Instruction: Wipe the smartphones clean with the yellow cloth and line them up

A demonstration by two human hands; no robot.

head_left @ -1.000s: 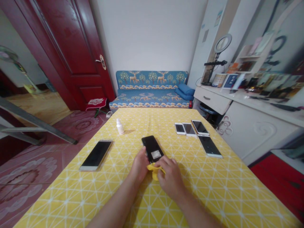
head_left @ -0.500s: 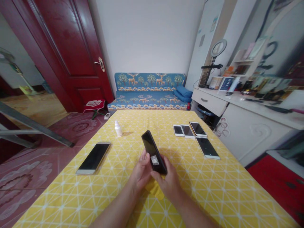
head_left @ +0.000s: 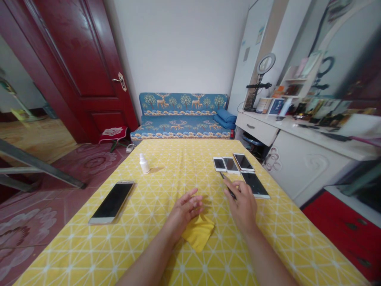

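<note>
My left hand [head_left: 186, 210] is open, palm down, just above a folded yellow cloth [head_left: 198, 233] and touching nothing else. My right hand [head_left: 242, 207] is further right, its fingers pinching a thin black object [head_left: 229, 190] that could be a phone seen edge-on, though I cannot tell. It is next to a black-screened smartphone [head_left: 255, 184] on the yellow patterned tablecloth [head_left: 178, 167]. Beyond it lie several more phones [head_left: 231, 165]. A gold-edged phone [head_left: 111, 202] lies to the left, and a small white bottle [head_left: 144, 165] stands farther back.
The table's left edge drops to a patterned floor, and a blue deer-print sofa [head_left: 183, 115] stands beyond the far edge. A white dresser [head_left: 256, 128] stands to the right, and a dark red door [head_left: 77, 71] is at the back left.
Both hands have moved apart. The black phone with the white label no longer shows, and the yellow cloth now lies on the table. My right hand has moved right towards the phones.
</note>
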